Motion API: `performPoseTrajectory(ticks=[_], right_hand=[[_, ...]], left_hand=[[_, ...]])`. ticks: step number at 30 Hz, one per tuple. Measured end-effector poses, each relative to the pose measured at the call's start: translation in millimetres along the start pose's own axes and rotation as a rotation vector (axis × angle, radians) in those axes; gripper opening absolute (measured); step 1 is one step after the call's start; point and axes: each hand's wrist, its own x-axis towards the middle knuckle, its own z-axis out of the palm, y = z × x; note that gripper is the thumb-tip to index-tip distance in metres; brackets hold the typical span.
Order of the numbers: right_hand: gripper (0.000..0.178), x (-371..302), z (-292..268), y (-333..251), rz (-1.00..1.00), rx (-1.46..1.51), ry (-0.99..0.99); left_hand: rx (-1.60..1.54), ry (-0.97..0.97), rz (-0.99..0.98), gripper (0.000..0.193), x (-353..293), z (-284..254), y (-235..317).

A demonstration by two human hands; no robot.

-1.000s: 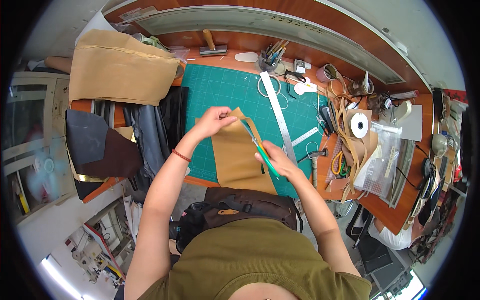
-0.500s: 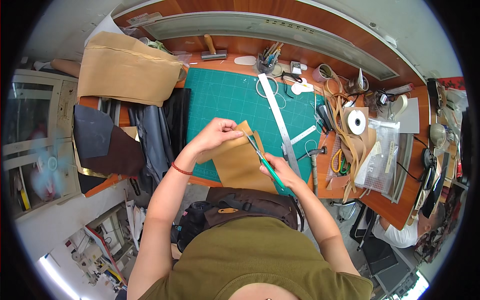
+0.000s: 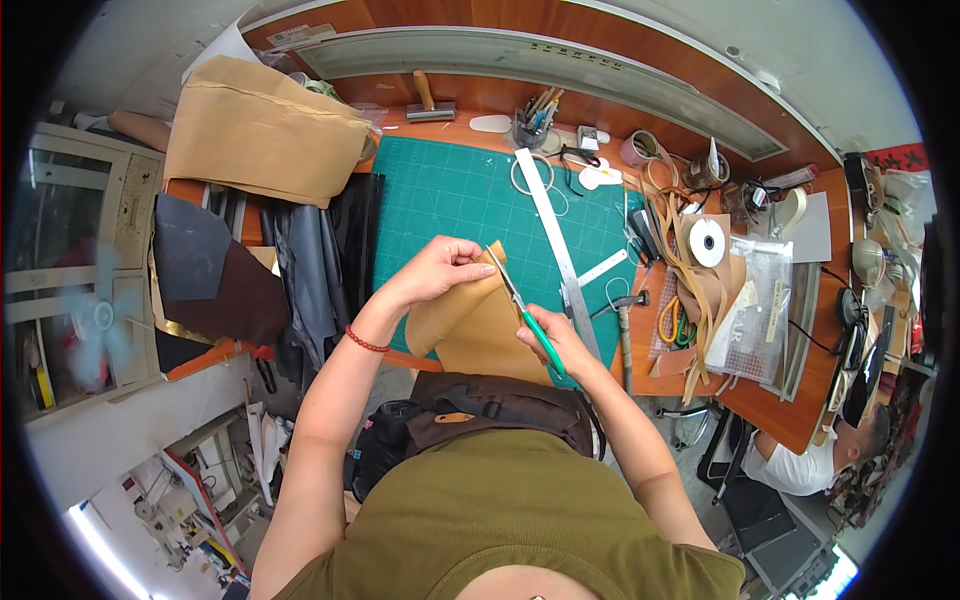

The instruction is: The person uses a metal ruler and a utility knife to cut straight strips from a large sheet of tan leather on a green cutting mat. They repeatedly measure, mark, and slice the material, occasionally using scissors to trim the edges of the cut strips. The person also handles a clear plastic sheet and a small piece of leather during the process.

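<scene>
Two bare hands work over the near part of one green cutting mat [image 3: 450, 190] on the tabletop, with one tan leather sheet [image 3: 490, 340] and one pair of green-handled scissors [image 3: 543, 342] between them. The left hand [image 3: 445, 272] has its fingers pinched on the sheet's raised far end; the right hand [image 3: 563, 345] has its fingers wrapped around the scissors' handles, the blades against the sheet. Across the mat's right half lies one long steel ruler [image 3: 546, 215]. Beyond the mat's far edge stand one wooden-handled roller [image 3: 430, 112] and one pen cup [image 3: 530, 132]; to its right are one hammer [image 3: 625, 340] and one white spool [image 3: 697, 240]. The scissors' tips point toward the mat's far left, their long axis slanting from its near right; the sheet, bent over at its left, runs lengthwise from the mat's near edge toward its middle
</scene>
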Motion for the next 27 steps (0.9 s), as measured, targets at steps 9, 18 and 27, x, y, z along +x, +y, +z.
performPoseTrajectory(ticks=[9, 18, 27], right_hand=[[0.043, -4, 6, 7, -0.07, -0.13, 0.077], [0.035, -6, 9, 8, -0.062, 0.136, 0.112], [0.045, 2, -26, 91, 0.043, -0.437, 0.624]], left_hand=[[0.042, -0.059, 0.01, 0.019, -3, -5, -11], [0.075, -0.029, 0.006, 0.02, -3, -2, -12], [0.865, 0.667, 0.14, 0.022, 50, -149, -49]])
